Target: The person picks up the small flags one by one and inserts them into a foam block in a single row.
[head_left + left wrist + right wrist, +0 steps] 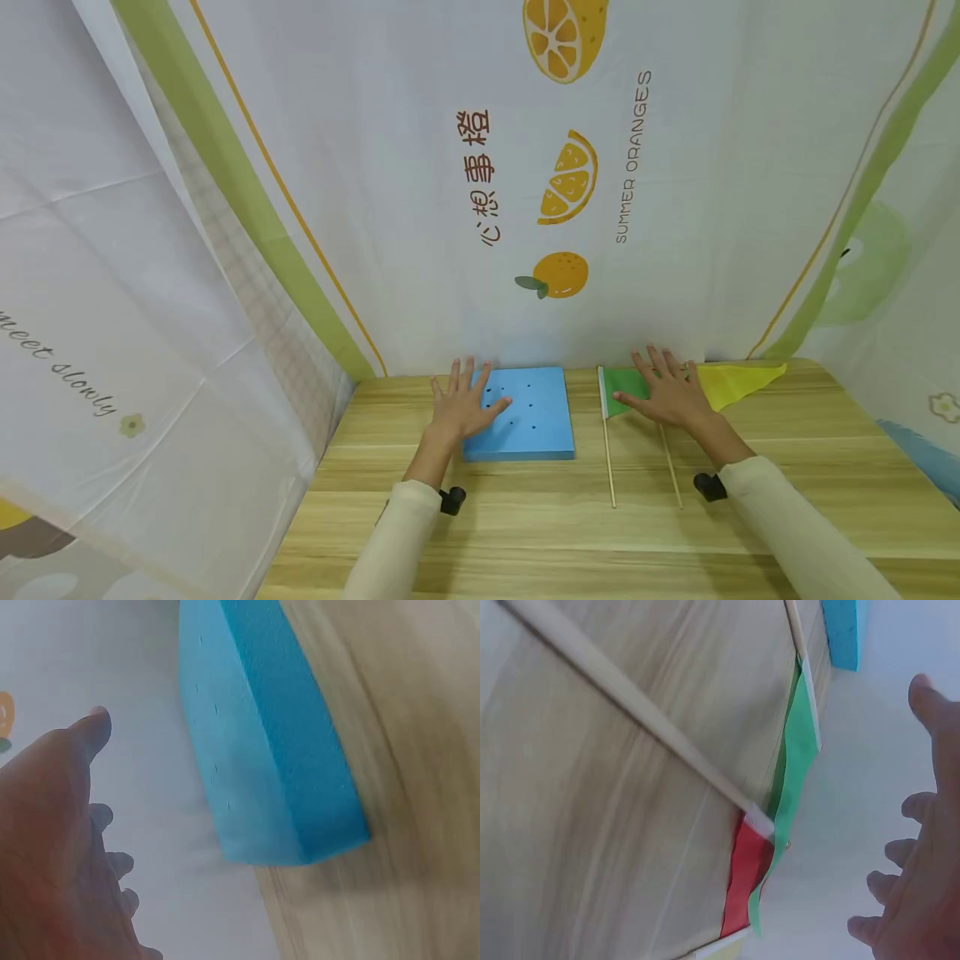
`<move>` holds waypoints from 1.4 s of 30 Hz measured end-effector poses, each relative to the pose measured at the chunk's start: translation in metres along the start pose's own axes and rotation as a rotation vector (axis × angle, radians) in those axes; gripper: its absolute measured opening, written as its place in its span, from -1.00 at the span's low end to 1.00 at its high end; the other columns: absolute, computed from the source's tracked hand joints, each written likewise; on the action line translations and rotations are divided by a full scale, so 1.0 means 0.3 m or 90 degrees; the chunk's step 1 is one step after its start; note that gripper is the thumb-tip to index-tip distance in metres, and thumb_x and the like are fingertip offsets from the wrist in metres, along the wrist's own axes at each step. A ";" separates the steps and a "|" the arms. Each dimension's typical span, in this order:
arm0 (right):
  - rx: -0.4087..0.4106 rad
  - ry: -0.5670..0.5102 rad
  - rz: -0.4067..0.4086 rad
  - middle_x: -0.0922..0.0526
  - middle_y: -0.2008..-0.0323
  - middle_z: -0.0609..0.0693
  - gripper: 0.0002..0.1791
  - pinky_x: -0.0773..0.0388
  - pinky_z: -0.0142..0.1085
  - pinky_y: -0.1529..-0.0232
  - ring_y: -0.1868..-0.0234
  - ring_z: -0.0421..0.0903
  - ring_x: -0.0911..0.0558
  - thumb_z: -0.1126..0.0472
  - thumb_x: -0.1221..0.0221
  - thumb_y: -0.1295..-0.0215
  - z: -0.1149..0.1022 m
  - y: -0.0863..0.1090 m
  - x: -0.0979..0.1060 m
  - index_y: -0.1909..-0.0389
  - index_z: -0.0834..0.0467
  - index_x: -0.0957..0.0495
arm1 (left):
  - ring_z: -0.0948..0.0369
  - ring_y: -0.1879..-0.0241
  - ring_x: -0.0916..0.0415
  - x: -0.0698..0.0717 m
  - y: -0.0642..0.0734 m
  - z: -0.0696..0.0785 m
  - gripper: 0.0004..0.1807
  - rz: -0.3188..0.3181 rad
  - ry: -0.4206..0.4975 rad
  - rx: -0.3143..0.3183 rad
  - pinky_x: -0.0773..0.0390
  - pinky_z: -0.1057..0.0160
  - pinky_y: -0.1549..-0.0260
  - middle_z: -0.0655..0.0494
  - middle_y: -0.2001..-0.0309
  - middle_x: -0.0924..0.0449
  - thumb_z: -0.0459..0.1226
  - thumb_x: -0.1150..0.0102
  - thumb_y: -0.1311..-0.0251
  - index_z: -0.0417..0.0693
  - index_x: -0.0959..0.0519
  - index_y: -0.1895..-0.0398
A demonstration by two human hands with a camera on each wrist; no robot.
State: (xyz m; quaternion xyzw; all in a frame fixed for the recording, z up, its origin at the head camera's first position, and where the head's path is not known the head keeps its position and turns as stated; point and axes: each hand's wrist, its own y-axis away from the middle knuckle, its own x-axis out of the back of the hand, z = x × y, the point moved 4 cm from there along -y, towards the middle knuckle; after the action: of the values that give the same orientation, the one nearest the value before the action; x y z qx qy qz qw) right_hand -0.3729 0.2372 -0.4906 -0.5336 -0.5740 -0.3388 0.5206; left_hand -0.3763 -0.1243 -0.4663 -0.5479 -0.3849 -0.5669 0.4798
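Blue block (pixel 543 429), a square slab, matte and foam-like, small dark holes in its top face, lies flat on the wood-grain worktop (pixel 540 525). Left hand (pixel 459 408), fingers spread, holding nothing, hovers over its left edge and partly hides it in the head view. Right hand (pixel 671 398), likewise spread and unladen, is above thin cloth: green flag (pixel 622 383) partly overlapping red flag (pixel 742 877); yellow flag (pixel 738 383) tapers rightward. Two slim wooden sticks (pixel 609 467) extend nearward. White cloth (pixel 690 208) printed with oranges hangs behind
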 end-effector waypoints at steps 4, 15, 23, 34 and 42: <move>0.017 -0.029 0.007 0.04 -0.53 0.33 0.02 0.08 0.37 -0.40 -0.50 0.40 0.02 -0.40 -0.02 -0.30 -0.026 0.014 -0.005 -0.55 0.17 0.00 | -0.06 -0.59 0.38 -0.003 0.032 0.027 -0.08 0.005 -0.002 -0.026 0.17 -0.43 -0.39 0.05 -0.60 0.29 0.42 0.30 -0.28 0.27 0.17 -0.60; 0.011 -0.085 0.019 -0.47 -0.27 0.32 -0.26 -0.55 0.20 -0.04 -0.24 0.35 -0.47 -0.18 -0.09 -0.39 -0.095 0.067 -0.041 -0.35 0.30 -0.35 | -0.09 -0.58 0.23 -0.095 0.107 0.085 -0.14 0.014 0.045 -0.094 0.04 -0.30 -0.44 -0.02 -0.59 0.13 0.31 0.17 -0.34 0.13 -0.01 -0.58; -0.019 -0.173 -0.024 -0.53 0.54 -0.02 -0.66 -0.33 -0.28 0.58 0.55 -0.15 -0.43 -0.06 -0.16 -0.39 -0.140 0.090 -0.099 0.38 0.15 -0.54 | -0.09 -0.57 0.20 -0.154 0.126 0.102 -0.18 0.000 0.052 -0.117 0.05 -0.27 -0.45 -0.03 -0.58 0.06 0.31 0.23 -0.36 0.13 -0.07 -0.56; -0.062 -0.181 -0.089 -0.17 0.79 -0.17 -0.49 -0.10 -0.36 0.64 0.69 -0.22 -0.18 -0.02 -0.25 -0.25 -0.167 0.094 -0.164 0.80 0.02 -0.29 | -0.07 -0.57 0.18 -0.191 0.137 0.111 -0.22 -0.024 0.040 -0.115 0.12 -0.31 -0.45 0.00 -0.59 0.08 0.32 0.34 -0.39 0.19 -0.07 -0.56; -0.070 -0.218 -0.105 -0.11 0.86 -0.19 -0.49 -0.04 -0.40 0.68 0.76 -0.23 -0.13 0.21 -0.17 -0.17 -0.176 0.098 -0.149 0.90 -0.01 -0.20 | -0.04 -0.58 0.22 -0.198 0.143 0.110 -0.22 -0.034 0.045 -0.108 0.14 -0.29 -0.46 0.03 -0.60 0.13 0.33 0.40 -0.39 0.22 -0.04 -0.57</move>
State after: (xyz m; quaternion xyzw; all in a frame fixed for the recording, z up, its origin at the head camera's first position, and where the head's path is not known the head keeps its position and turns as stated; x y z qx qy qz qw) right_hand -0.3370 0.1818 -0.5262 -0.5620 -0.6765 -0.3159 0.3559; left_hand -0.3303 -0.0959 -0.5255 -0.5560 -0.3330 -0.6288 0.4296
